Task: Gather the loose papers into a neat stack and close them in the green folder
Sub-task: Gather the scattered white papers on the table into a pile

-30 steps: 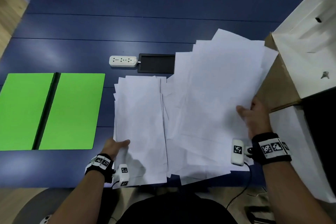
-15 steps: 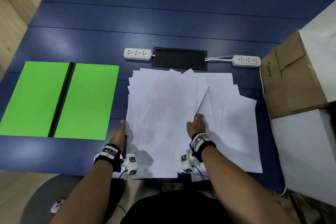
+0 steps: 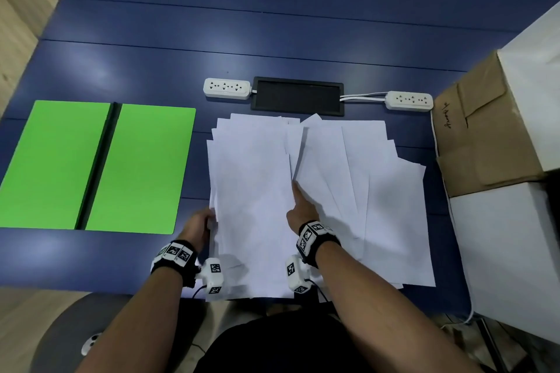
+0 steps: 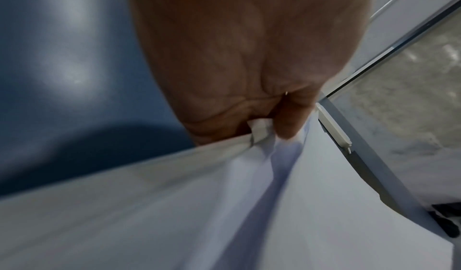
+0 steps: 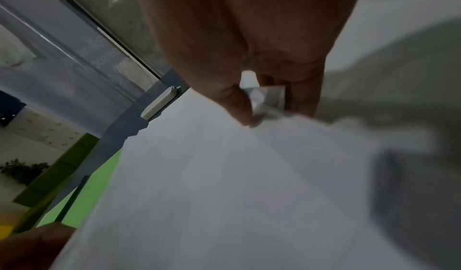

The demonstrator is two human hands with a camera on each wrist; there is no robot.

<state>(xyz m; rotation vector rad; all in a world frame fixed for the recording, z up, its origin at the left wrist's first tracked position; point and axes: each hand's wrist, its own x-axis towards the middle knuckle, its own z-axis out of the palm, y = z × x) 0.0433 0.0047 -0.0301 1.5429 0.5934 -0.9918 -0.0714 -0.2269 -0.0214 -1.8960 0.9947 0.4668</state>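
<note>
The green folder [image 3: 91, 166] lies open and flat at the left of the blue table [image 3: 272, 24]. White papers [image 3: 251, 191] sit in a rough pile in front of me, with more sheets [image 3: 381, 209] fanned out to the right. My left hand [image 3: 209, 221] grips the pile's left edge; in the left wrist view its thumb [image 4: 289, 120] and fingers pinch the paper [image 4: 259, 130]. My right hand [image 3: 298, 200] holds the pile's right edge, thumb [image 5: 237, 104] and fingers pinching sheets [image 5: 264, 96]. The lower sheets are hidden.
Two white power strips [image 3: 226, 88] [image 3: 409, 100] flank a black panel [image 3: 297, 96] just behind the papers. A cardboard box [image 3: 485, 130] and white boxes [image 3: 509, 251] stand close on the right. The papers overhang the table's front edge [image 3: 91, 289].
My right hand swept in from the far right to the middle, pulling sheets leftward over the pile. The left hand shifted slightly up the pile's left edge. The head view shifted.
</note>
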